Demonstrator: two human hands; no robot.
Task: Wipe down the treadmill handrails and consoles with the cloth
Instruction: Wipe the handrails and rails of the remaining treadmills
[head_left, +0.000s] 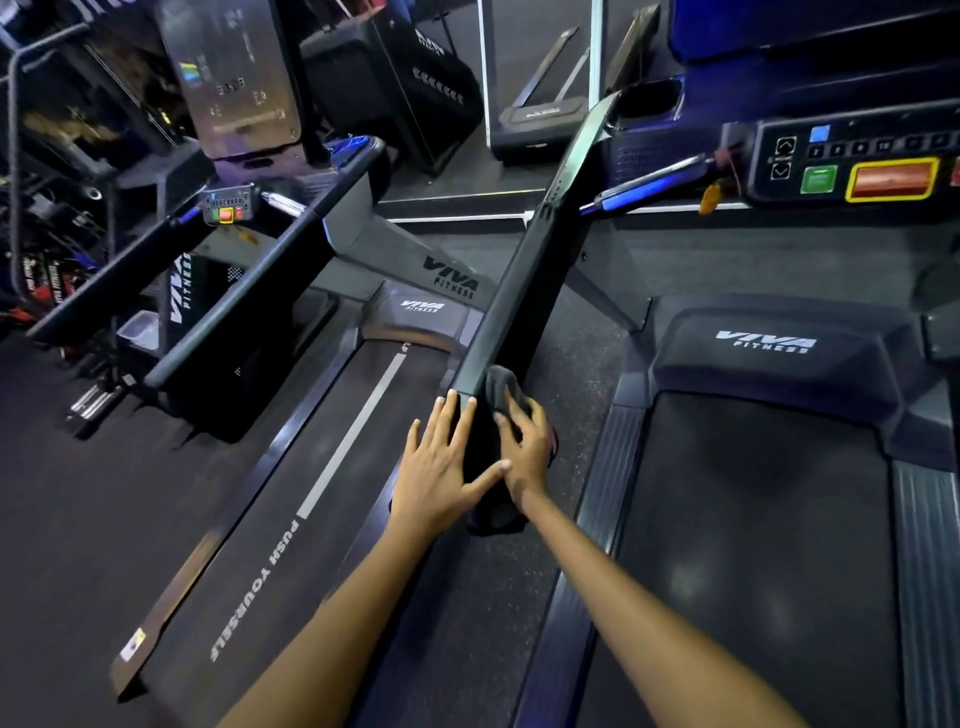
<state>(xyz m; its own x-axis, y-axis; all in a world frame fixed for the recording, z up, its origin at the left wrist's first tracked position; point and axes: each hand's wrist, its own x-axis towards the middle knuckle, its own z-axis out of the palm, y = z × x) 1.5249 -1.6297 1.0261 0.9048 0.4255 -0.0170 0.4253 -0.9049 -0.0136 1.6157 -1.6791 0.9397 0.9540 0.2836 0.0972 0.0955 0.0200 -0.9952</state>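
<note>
A long dark handrail (530, 270) runs from the right treadmill's console (852, 161) down to the middle of the view. A dark grey cloth (501, 389) is draped over the handrail's near end and hangs below it. My left hand (441, 462) lies flat with straight fingers on the left side of the rail end, over the cloth. My right hand (524, 447) presses the cloth against the rail's right side, fingers spread and slightly bent.
A second treadmill (311, 467) lies to the left with its own handrails (249, 291) and small console (228, 205). The right treadmill's belt (753, 545) is below right. A mirror and gym gear stand behind.
</note>
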